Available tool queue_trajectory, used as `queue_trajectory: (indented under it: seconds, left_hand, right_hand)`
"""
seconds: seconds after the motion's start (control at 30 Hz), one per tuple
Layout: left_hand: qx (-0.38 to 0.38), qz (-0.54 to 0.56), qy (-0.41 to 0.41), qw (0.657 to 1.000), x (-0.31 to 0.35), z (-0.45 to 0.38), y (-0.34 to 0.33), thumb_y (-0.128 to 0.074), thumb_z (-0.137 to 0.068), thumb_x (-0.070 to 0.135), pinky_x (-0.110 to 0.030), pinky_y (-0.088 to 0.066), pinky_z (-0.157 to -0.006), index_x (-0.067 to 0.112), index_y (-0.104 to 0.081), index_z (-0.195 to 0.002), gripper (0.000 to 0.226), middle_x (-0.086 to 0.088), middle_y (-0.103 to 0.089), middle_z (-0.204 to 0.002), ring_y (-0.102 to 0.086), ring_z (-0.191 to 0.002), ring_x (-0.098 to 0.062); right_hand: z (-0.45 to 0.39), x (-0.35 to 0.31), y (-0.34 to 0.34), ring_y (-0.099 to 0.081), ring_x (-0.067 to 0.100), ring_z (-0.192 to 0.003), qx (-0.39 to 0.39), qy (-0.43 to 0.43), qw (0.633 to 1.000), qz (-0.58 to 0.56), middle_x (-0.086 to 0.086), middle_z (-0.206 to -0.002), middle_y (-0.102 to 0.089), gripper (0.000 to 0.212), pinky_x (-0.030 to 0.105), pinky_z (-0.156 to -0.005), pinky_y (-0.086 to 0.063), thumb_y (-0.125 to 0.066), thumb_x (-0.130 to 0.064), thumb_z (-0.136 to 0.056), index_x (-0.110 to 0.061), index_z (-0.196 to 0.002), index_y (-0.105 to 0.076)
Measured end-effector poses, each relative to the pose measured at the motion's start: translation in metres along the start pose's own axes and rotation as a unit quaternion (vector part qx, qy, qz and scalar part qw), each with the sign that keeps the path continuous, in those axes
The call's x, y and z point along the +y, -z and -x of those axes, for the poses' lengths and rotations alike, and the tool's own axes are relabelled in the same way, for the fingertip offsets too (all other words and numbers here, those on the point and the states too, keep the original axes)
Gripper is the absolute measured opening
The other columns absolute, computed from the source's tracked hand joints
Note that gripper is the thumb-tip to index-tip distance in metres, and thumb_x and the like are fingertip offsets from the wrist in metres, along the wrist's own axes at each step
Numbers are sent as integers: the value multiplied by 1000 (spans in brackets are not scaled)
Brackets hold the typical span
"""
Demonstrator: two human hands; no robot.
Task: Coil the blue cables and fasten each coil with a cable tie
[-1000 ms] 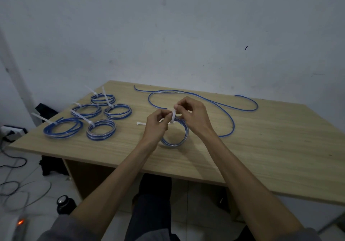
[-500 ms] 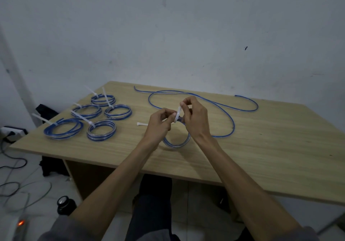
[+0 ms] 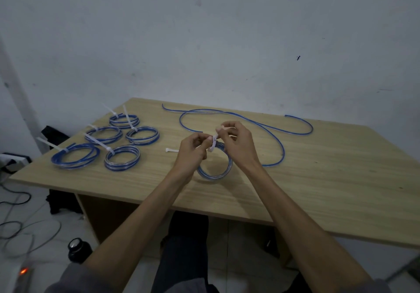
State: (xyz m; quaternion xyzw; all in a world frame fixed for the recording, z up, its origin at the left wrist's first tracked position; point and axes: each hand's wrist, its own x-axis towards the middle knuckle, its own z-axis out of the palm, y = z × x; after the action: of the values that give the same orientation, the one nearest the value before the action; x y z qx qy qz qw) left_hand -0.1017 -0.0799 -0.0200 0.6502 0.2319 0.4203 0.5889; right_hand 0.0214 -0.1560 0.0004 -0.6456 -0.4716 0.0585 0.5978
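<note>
While both hands meet above the middle of the wooden table [image 3: 318,179], the left hand [image 3: 193,150] and the right hand [image 3: 238,144] each pinch a white cable tie [image 3: 213,144] that wraps the top of a blue cable coil [image 3: 216,170]. The coil stands tilted, its lower edge resting on the table between the two wrists, and the tie curves up from it between the thumbs and forefingers. Another loose white tie [image 3: 171,150] lies flat just left of the left hand. Beyond the hands, an uncoiled blue cable [image 3: 281,147] snakes across the far side of the table. On the left part of the table lie five finished coils [image 3: 121,161], each bound with a white tie whose tail sticks out, grouped close together.
</note>
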Motion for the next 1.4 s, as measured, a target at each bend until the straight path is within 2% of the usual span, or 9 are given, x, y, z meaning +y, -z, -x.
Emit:
queue_trajectory:
  seconds: [0.17, 0.3, 0.5, 0.57, 0.67, 0.87, 1.07, 1.27, 1.4]
  left_hand:
    - [-11, 35, 30, 999, 3, 3, -2, -62, -98, 12, -22, -36, -52, 2, -65, -93, 12, 4, -62, -69, -40, -55, -7]
    - [-32, -5, 6, 999, 4, 7, -2, -60, -98, 13, -22, -38, -54, 6, -64, -87, 13, 11, -64, -74, -39, -53, -8]
    - [-62, -24, 5, 998, 8, 8, 2, -57, -101, 16, -24, -37, -56, 5, -64, -88, 18, 19, -56, -57, -37, -50, -7]
    - [-72, -27, 6, 997, 9, 8, 3, -56, -101, 16, -26, -37, -58, 3, -63, -89, 19, 17, -53, -55, -36, -50, -8]
    - [-88, -26, 3, 996, 8, 9, 5, -56, -102, 18, -28, -38, -59, 3, -62, -90, 20, 17, -57, -61, -37, -52, -8]
    - [-95, -21, -16, 995, 3, 14, 3, -61, -99, 28, -25, -41, -57, 21, -67, -110, 14, 1, -70, -99, -45, -60, -11]
    - [-77, -18, -14, 997, 1, 13, 1, -66, -96, 25, -26, -38, -54, 15, -74, -106, 16, 6, -69, -87, -48, -58, -5]
    - [-85, -39, 12, 996, 3, 15, 5, -68, -95, 24, -26, -39, -57, 15, -76, -102, 14, 6, -71, -87, -48, -68, -15]
    - [-89, -40, 0, 995, 2, 24, 5, -67, -96, 24, -26, -41, -60, 11, -75, -95, 16, 5, -70, -87, -47, -63, -9]
  right_hand:
    - [6, 1, 5, -58, 1, -73, -19, 50, 998, 43, -12, -84, -70, 13, 20, -66, -43, -64, -20, -96, -16, -87, -72]
    - [4, -4, 4, -63, 3, -82, -15, 63, 997, 46, -7, -86, -69, 12, 15, -65, -46, -61, -19, -98, -14, -91, -69]
    - [3, -4, 4, -68, 10, -80, 12, 109, 992, 58, -2, -91, -71, 9, 33, -69, -58, -65, -15, -96, -9, -95, -72]
    - [4, -4, 3, -70, 11, -75, 13, 108, 993, 52, -1, -86, -70, 9, 29, -65, -58, -62, -11, -97, -8, -94, -70]
    - [5, -3, 4, -70, 11, -64, 19, 86, 995, 45, 6, -80, -70, 10, 25, -59, -56, -58, -9, -100, -7, -96, -67]
    - [5, -3, 6, -67, 13, -55, -9, 41, 998, 37, 4, -73, -68, 11, 20, -51, -50, -56, -15, -102, -8, -97, -64]
    - [3, -3, 8, -66, 26, -53, -15, 42, 999, 23, 6, -92, -63, 12, 30, -51, -56, -65, -24, -98, -16, -91, -69]
    - [5, -1, 5, -66, 23, -52, -22, 40, 998, 38, 7, -82, -62, 12, 27, -46, -54, -59, -23, -101, -14, -95, -65]
    - [2, -1, -1, -63, 20, -53, 4, 35, 999, 39, 5, -79, -61, 15, 29, -45, -55, -58, -23, -101, -12, -95, -66]
